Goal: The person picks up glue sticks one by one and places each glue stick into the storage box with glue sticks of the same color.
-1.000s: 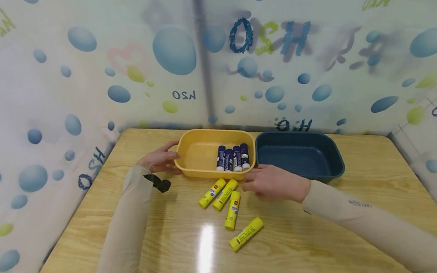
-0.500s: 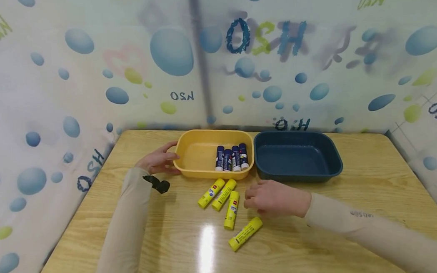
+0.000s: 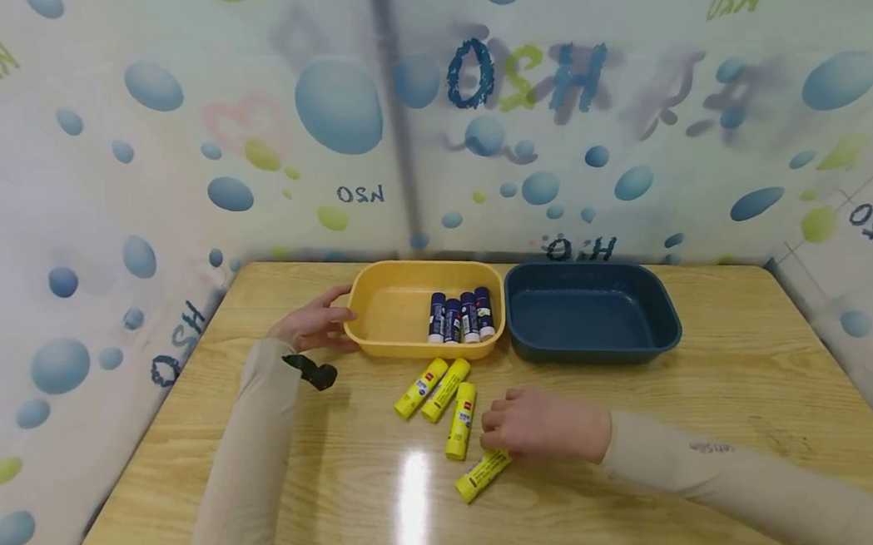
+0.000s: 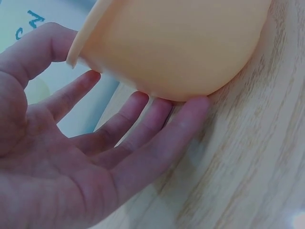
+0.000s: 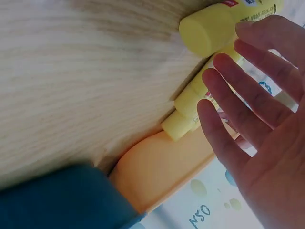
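My left hand (image 3: 312, 323) holds the left end of a yellow plastic bin (image 3: 390, 346). Its thumb (image 4: 50, 43) hooks over the rim, and the fingertips rest against the outer wall. Inside, toward the bin's right end, several navy and white glue sticks (image 3: 451, 322) lie side by side. My right hand (image 3: 547, 424) is over the nearest yellow glue stick (image 3: 482, 476), covering its far end. In the right wrist view the fingers are spread and only gently bent, with the thumb by that glue stick (image 5: 202, 33); nothing is gripped.
Other yellow glue sticks (image 3: 461, 421) lie on the wooden table (image 3: 345, 495) in front of the yellow bin. A dark blue bin (image 3: 594, 348) stands right beside it on the right. Behind the table rises a patterned wall covering (image 3: 446, 180).
My right hand has come away from the front of the bins, toward me, and now covers one end of the nearest yellow glue stick. My left hand stays on the yellow bin.
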### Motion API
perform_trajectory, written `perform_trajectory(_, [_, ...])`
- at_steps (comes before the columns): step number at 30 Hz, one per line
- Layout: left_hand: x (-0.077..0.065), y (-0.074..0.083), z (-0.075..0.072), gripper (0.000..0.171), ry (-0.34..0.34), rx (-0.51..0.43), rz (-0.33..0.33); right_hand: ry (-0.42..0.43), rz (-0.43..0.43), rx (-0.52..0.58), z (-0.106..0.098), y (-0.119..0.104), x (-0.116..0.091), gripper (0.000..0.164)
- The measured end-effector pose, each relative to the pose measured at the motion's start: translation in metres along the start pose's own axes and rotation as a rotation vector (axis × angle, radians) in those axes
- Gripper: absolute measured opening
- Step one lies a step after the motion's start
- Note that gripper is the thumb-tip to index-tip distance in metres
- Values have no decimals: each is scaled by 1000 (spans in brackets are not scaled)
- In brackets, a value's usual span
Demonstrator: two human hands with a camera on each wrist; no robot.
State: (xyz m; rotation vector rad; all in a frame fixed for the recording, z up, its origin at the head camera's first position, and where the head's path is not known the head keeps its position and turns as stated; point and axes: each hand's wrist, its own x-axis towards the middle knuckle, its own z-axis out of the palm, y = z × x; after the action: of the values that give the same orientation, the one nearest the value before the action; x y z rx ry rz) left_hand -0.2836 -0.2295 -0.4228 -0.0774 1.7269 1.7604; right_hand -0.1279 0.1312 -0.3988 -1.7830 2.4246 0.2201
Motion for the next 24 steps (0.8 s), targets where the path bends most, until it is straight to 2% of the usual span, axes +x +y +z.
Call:
perform_trajectory(10, [-1, 0, 1, 76, 22, -14, -18, 26, -6, -10, 6, -6, -1, 15])
perform_trajectory(18, [0, 0, 2, 76, 23, -21, -20, 27, 0, 38, 11, -9, 2, 16])
perform_trajectory(24, [1, -2, 0, 75, 20, -24, -17, 50, -16, 35, 13, -13, 4, 20])
